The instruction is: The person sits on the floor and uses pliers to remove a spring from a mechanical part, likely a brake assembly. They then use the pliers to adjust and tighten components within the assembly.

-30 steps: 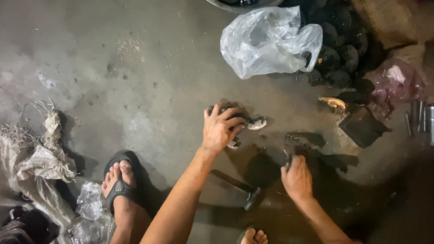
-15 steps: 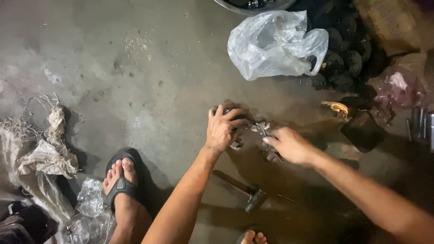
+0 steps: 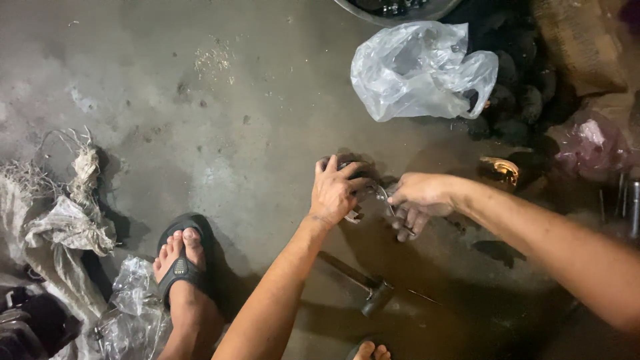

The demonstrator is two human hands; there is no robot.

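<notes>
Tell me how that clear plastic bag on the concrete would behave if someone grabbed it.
The clear plastic bag looks thin and crumpled, so it would probably go floppy and collapse in the hand. It lies puffed and seems nearly empty, so likely very light. Pushed across the concrete floor, it would probably slide and crumple rather than roll.

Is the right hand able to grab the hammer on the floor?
Probably yes. The hammer lies bare on the concrete, just below the right hand, nothing covering it. That hand would first have to let go of the small metal part.

My arms were bare to the elbow, no sleeves or gloves on either hand. I wore a black flip-flop on one foot. Grime marked both forearms.
</notes>
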